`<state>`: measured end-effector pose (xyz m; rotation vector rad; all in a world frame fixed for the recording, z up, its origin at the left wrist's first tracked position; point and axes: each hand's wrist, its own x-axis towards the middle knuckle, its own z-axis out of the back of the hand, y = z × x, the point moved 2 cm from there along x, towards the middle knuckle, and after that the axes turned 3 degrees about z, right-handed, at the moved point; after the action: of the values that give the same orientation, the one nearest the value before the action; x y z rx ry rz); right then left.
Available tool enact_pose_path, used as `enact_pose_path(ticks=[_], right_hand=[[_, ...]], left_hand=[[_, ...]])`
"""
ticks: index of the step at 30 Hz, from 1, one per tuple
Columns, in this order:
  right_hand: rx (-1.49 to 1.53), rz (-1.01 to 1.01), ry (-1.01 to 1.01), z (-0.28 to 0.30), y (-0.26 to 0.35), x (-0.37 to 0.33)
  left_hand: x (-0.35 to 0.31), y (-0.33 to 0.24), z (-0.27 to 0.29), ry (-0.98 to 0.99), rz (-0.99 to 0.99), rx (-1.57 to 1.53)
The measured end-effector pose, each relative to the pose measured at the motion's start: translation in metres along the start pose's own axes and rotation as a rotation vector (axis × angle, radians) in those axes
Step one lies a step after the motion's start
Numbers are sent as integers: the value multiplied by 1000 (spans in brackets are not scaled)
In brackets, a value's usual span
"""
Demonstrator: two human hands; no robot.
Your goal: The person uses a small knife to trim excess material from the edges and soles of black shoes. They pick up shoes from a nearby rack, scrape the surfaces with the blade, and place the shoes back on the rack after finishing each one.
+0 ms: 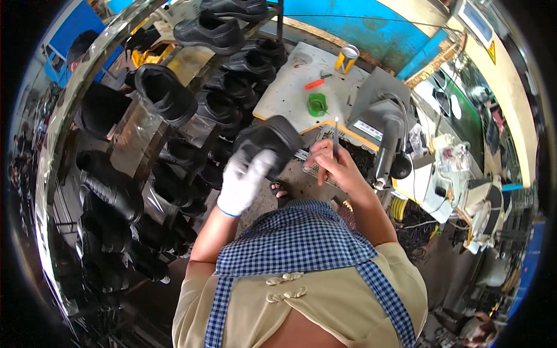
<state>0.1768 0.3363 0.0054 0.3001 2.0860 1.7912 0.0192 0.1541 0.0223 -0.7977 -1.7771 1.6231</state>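
My left hand (pixel 241 182), in a white glove, grips a black shoe (pixel 275 139) in front of the apron. The fingers wrap round its near side, and the shoe is tilted. Bare and just to the right, my right hand (pixel 335 162) closes on a slim dark hand tool with a pale tip (pixel 336 136), which points up and away from me. What kind of tool it is cannot be told. A small gap separates tool and shoe. Beyond them, a worktable (pixel 284 87) carries a green cup-like piece (pixel 317 104) and a red-orange piece (pixel 314 84).
At my left stands a rack (pixel 139 130) with several black shoes on its shelves. A grey machine (pixel 383 116) with a cylindrical arm occupies the table's right side. A yellow-and-silver can (pixel 346 60) is at the back. Dark scraps (pixel 357 156) lie beside my right hand.
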Motion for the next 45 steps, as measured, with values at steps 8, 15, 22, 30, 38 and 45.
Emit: enact_pose_path(ticks=[8,15,22,30,38,45], right_hand=[[549,-171,53,0,-75,-12],[734,12,427,-32,-51,-3],[577,-528,-2,-12,-146,5],[-558,790,171,-56,28,46],[-899,1082,448,-95,98,60],[-1064,1097,627,-104,115,53]], left_hand=[[-19,-13,-42,564,-502,697],[-11,-40,32,-374,-353,101],[-21,-30,38,-317,-141,-201],[-25,-56,64,-108,-130,133],[-28,-46,70,26,-33,149],[-29,-51,65,69,-88,274]])
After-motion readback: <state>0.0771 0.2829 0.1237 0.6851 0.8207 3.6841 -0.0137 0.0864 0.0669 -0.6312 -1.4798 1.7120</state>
